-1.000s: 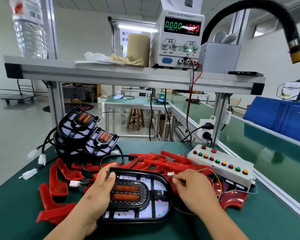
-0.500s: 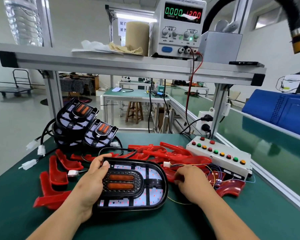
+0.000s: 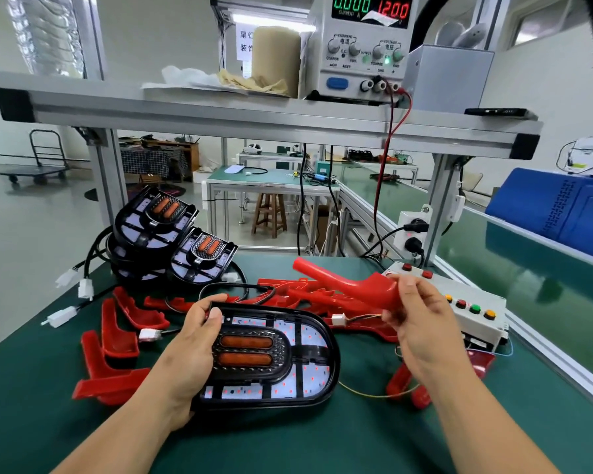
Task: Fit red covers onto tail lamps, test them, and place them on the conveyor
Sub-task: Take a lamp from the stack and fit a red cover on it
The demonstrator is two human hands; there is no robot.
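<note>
Tail lamp (image 3: 298, 367) lies flat on the green bench (image 3: 288, 443), near me and a little left of centre. Its two orange strips face up and small red dots glow on its pale panels. My left hand (image 3: 185, 350) grips its left end, thumb over the top rim and fingers curled round the edge.

My right hand (image 3: 421, 326) is raised above the bench, to the right of the lamp. It pinches one red cover (image 3: 350, 285) by its right end between thumb and fingertips. The cover points away to the far left, clear of the lamp and not touching it.

A white connector (image 3: 338, 319) lies just beyond the lamp's right end. A thin yellow wire (image 3: 367, 393) loops under my right wrist, and I cannot tell what it joins.

More loose red covers (image 3: 117, 336) are scattered to the left of the lamp and in a heap beyond it. At the far left stands a stack of tail lamps (image 3: 158, 230) with black cables and white plugs.

A button box (image 3: 473, 302) sits on the right, partly behind my right hand. On the shelf (image 3: 220, 114) above, the power supply (image 3: 360, 63) reads 0.000 and 12.00. The green conveyor (image 3: 528, 268) runs along the right side.
</note>
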